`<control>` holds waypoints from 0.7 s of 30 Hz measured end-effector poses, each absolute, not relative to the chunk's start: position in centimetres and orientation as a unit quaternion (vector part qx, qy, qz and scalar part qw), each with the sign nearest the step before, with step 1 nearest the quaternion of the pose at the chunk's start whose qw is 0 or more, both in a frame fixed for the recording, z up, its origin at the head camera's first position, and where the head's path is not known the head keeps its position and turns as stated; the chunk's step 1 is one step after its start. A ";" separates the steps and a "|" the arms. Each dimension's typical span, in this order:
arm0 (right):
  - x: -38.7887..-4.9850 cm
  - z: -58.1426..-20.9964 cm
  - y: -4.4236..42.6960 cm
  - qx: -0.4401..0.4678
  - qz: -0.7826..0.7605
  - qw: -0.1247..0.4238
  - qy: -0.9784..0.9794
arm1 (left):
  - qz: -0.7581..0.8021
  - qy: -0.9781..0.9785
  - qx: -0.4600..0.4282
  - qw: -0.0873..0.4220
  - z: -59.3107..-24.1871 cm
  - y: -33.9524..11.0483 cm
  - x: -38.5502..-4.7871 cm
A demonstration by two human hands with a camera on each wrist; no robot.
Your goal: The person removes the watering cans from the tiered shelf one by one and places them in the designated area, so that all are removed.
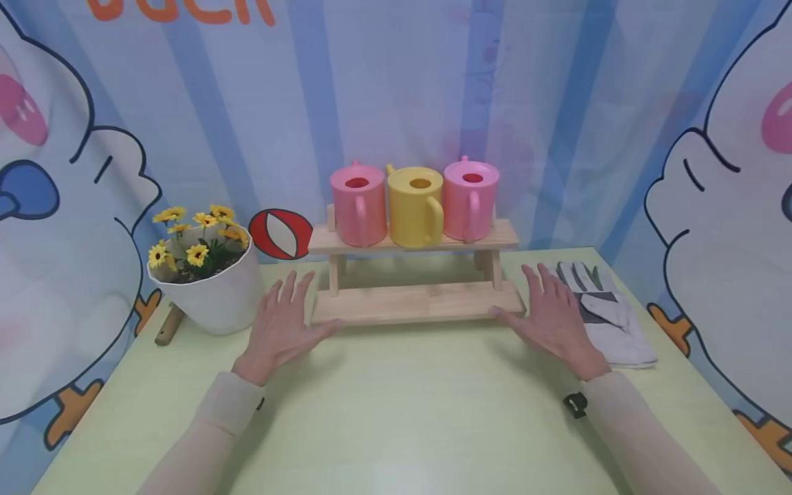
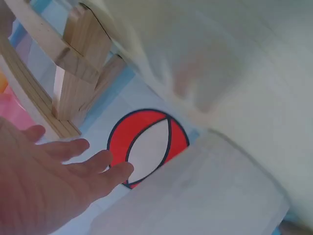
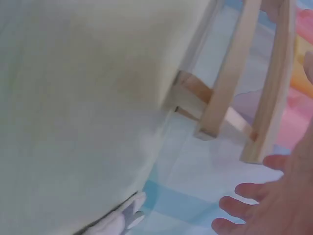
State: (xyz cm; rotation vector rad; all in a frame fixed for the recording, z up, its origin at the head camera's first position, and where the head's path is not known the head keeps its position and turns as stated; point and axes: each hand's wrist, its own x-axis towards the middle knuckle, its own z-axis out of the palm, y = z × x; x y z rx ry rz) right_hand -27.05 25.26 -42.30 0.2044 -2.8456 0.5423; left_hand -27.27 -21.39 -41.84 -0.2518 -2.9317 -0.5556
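The wooden stand [image 1: 418,302] lies, long axis crosswise, between left hand [image 1: 281,330] and right hand [image 1: 555,324], both spread wide, empty, similarly near.

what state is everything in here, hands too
left hand: spread, holding nothing
right hand: spread, holding nothing
left pink can: upright, hole uncovered
yellow can: upright, hole uncovered
right pink can: upright, hole uncovered
wooden stand: standing, loaded on top
flowerpot: upright, planted
work glove: lying flat
wooden handle: partly hidden by the flowerpot

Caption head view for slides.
Left hand and right hand flank a wooden stand holding a yellow watering can between two pink ones.
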 end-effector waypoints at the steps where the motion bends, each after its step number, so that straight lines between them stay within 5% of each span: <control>1: -27.0 -42.1 25.1 0.067 0.196 0.132 -0.969 | -0.201 -0.974 -0.078 0.067 -41.8 -21.3 -27.3; 13: -27.5 -37.2 21.5 0.083 0.303 0.238 -0.919 | -0.404 -0.915 0.009 -0.023 -41.4 -20.4 -28.3; 21: -29.9 -33.0 18.1 0.014 0.439 0.189 -0.878 | -0.517 -0.841 0.046 -0.154 -41.1 -20.3 -28.5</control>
